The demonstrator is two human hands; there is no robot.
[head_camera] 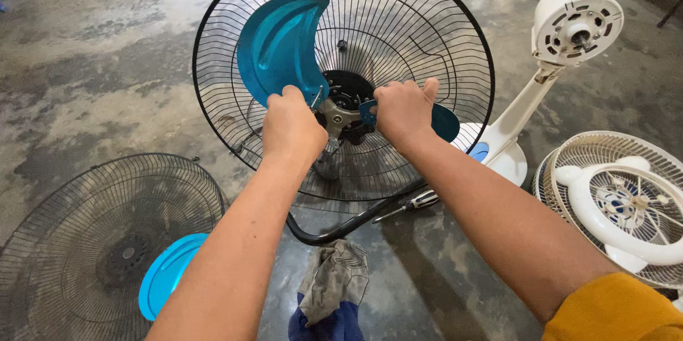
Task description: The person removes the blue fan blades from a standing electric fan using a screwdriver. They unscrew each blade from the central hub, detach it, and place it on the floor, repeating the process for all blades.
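A black wire fan guard (427, 14) stands tilted in front of me with a dark hub (348, 92) at its middle. My left hand (292, 124) grips the base of a blue metal fan blade (277, 42) where it meets the hub. My right hand (402, 110) is closed on a second blue blade (447, 122) on the hub's right side. Both forearms reach in from below.
A second black guard (85, 241) lies on the concrete floor at lower left with a loose blue blade (167, 273) beside it. A screwdriver (409, 204), a rag (334, 277), a white fan motor and stand (573, 24) and a white guard (626, 199) lie around.
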